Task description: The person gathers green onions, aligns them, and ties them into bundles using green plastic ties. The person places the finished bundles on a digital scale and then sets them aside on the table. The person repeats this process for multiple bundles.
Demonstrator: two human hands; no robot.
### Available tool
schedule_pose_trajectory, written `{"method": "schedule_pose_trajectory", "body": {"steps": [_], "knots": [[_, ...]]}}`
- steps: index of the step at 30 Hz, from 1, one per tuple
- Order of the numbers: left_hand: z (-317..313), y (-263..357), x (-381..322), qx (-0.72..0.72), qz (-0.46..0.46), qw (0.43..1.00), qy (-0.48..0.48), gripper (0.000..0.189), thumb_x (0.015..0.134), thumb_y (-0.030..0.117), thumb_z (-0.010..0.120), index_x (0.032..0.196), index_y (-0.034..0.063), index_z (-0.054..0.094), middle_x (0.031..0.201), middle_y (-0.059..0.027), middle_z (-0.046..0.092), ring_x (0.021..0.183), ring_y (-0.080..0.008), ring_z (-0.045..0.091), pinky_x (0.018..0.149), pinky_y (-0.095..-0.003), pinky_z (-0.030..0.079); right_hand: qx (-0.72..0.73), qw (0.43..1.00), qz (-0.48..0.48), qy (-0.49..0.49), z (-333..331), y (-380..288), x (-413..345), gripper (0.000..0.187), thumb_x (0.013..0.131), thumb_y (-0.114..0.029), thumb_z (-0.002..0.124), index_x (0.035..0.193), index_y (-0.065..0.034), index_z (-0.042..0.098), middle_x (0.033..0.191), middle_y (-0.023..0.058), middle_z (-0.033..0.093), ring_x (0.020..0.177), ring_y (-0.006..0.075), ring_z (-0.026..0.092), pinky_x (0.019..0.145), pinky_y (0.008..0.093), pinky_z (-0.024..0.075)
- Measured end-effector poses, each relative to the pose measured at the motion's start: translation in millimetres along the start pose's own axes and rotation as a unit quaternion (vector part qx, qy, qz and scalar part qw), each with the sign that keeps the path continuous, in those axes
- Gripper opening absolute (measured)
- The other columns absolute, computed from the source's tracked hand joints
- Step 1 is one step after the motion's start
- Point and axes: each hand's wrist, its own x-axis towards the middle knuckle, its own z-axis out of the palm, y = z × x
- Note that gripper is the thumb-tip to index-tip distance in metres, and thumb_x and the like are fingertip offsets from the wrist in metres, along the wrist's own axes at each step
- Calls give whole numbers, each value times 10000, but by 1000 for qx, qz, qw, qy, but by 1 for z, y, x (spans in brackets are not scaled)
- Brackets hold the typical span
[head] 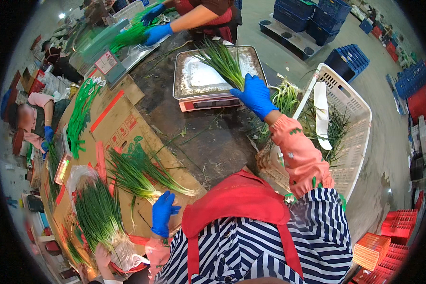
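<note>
My right hand [256,95], in a blue glove, grips a small bunch of green onions [225,64] by its pale lower ends. The bunch lies across the metal pan of a weighing scale [195,80], its green tips pointing away from me. My left hand [163,214], also blue-gloved, is low over the cardboard [188,184], at the white ends of loose green onions [136,177]. Whether it grips them or only touches them, I cannot tell. Several thinner stalks [167,179] lie just beyond it.
A white plastic crate [356,142] with onion leaves stands right. Green ties [80,117] and a large onion bundle [96,209] lie left, near another person's bare hand [102,255]. Across the table a co-worker's gloved hands [158,33] handle greens by a second scale [110,67].
</note>
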Motion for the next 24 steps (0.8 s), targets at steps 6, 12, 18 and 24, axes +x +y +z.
{"method": "schedule_pose_trajectory", "body": {"steps": [6, 12, 18, 24], "knots": [[-1, 44, -12, 108, 27, 993, 40, 282, 899, 265, 555, 859, 7, 662, 743, -58, 639, 548, -94, 554, 487, -210, 468, 234, 970, 34, 49, -53, 99, -68, 461, 821, -370, 639, 1109, -14, 581, 948, 155, 636, 846, 233, 614, 750, 319, 474], [70, 81, -2, 184, 102, 974, -84, 290, 886, 281, 574, 828, 17, 679, 748, -44, 641, 564, -84, 549, 498, -228, 454, 7, 978, 175, -117, -73, 245, -216, 409, 679, -413, 721, 729, -15, 638, 676, 185, 610, 605, 312, 596, 548, 395, 435], [159, 108, 7, 371, 254, 855, -258, 290, 885, 327, 557, 859, 62, 674, 758, -92, 649, 620, -176, 606, 567, -295, 480, -63, 949, 170, -258, -17, 305, -368, 369, 611, -416, 695, 626, -51, 645, 684, 206, 603, 664, 380, 600, 582, 455, 463], [233, 124, -16, 443, 415, 699, -378, 309, 863, 369, 562, 877, 74, 652, 779, -132, 635, 675, -306, 618, 607, -356, 483, 161, 931, 302, -124, -6, 314, -382, 177, 716, -225, 627, 765, -71, 700, 756, 183, 634, 682, 335, 623, 600, 408, 472]]}}
